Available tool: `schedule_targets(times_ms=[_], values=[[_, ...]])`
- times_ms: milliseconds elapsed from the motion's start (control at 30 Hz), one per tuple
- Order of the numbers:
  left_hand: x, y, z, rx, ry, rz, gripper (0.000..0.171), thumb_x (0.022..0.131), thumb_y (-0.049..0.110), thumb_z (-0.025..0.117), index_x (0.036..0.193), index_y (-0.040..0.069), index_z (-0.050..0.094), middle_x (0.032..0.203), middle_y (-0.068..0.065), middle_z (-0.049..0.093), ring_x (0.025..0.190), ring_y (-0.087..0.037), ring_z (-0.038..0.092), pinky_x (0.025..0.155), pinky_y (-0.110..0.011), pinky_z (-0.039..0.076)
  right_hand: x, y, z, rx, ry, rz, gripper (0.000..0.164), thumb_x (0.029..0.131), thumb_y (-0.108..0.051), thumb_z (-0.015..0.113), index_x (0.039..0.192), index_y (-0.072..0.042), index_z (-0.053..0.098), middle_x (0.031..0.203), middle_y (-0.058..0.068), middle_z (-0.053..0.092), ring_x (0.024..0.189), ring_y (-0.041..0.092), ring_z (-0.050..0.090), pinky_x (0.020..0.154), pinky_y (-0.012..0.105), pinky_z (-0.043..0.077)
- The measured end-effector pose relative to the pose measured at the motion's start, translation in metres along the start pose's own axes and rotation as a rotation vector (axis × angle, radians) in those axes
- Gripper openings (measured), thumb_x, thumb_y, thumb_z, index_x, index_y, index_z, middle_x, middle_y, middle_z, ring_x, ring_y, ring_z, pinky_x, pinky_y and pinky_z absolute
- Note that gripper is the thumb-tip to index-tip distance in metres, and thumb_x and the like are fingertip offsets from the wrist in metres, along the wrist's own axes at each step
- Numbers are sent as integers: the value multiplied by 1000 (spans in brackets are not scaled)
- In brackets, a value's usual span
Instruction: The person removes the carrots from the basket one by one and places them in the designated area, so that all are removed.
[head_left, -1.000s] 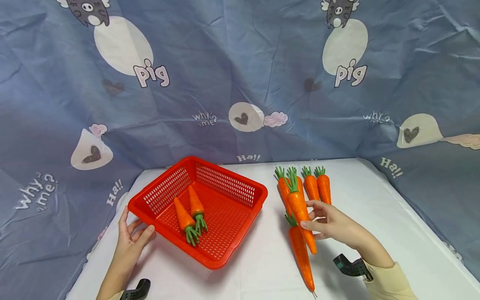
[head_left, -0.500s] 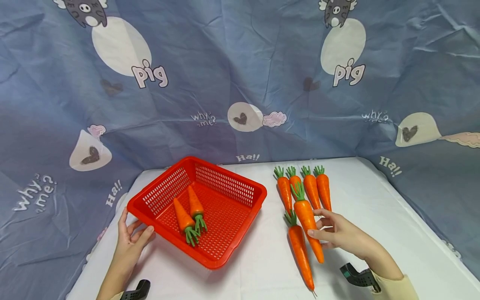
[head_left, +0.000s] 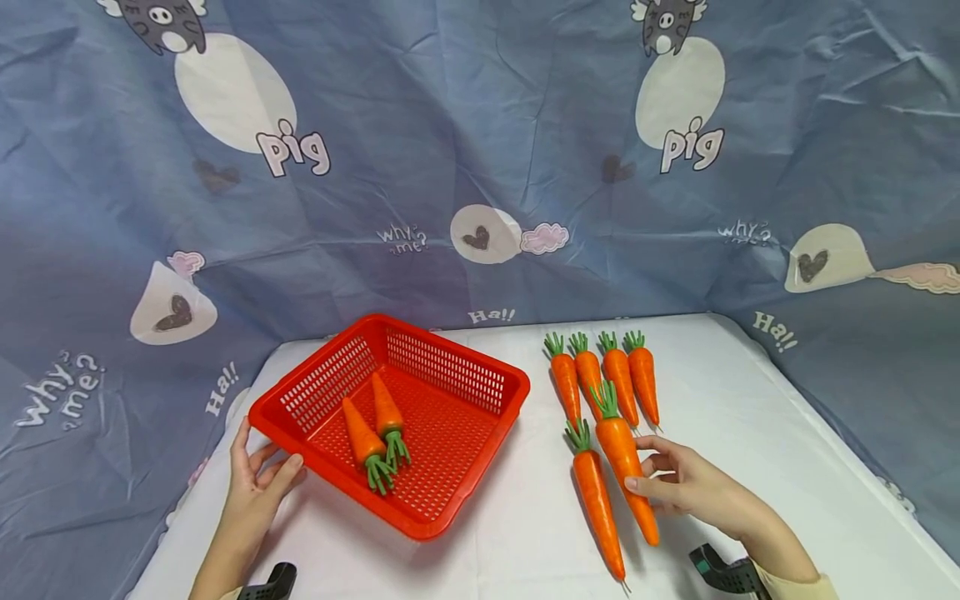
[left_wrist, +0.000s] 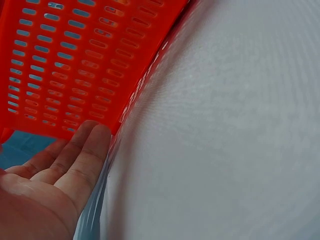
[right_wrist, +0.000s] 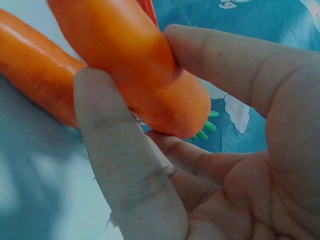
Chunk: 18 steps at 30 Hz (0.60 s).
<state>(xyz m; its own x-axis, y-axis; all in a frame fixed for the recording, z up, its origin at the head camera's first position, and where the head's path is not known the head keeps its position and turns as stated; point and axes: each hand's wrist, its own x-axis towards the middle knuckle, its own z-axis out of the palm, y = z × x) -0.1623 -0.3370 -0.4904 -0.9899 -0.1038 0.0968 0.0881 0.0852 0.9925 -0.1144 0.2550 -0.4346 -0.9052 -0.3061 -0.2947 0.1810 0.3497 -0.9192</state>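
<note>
My right hand (head_left: 693, 492) pinches an orange carrot (head_left: 626, 462) with a green top between thumb and fingers, low over the white table. The right wrist view shows the fingertips around this carrot (right_wrist: 135, 65). Left of it, another carrot (head_left: 597, 504) lies lengthwise on the table. My left hand (head_left: 258, 483) touches the near left corner of a red perforated basket (head_left: 480, 475). Close up, the left fingers (left_wrist: 82, 165) look fairly straight, their tips against the basket wall (left_wrist: 75, 65). Inside the basket lie two carrots, one (head_left: 363, 433) beside the other (head_left: 387, 408).
Several carrots (head_left: 617, 371) lie in a row behind the right hand, tops pointing away. A white cloth (head_left: 510, 533) covers the table. Blue printed fabric (head_left: 420, 167) rises along the back and sides.
My right hand has moved right and toward me with the carrot, away from the row behind. My left hand and the basket stay in place.
</note>
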Motion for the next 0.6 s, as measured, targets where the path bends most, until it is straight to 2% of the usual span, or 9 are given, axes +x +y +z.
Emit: schedule_targets(times_ms=[300, 600], values=[[0, 0, 1, -22, -3, -5, 105, 106, 7, 65, 171, 33, -14, 135, 8, 44, 105, 8, 68, 83, -17, 62, -8, 14, -1, 3, -11, 5, 77, 104, -25, 71, 156, 13, 30, 107, 9, 59, 96, 18, 69, 82, 34, 65], [1, -1, 0, -28, -2, -3, 106, 106, 7, 65, 171, 33, -13, 137, 5, 43, 106, 7, 68, 84, -18, 63, -9, 21, -1, -3, 8, 91, 76, 105, -29, 71, 156, 12, 33, 108, 9, 60, 97, 21, 67, 84, 42, 67]])
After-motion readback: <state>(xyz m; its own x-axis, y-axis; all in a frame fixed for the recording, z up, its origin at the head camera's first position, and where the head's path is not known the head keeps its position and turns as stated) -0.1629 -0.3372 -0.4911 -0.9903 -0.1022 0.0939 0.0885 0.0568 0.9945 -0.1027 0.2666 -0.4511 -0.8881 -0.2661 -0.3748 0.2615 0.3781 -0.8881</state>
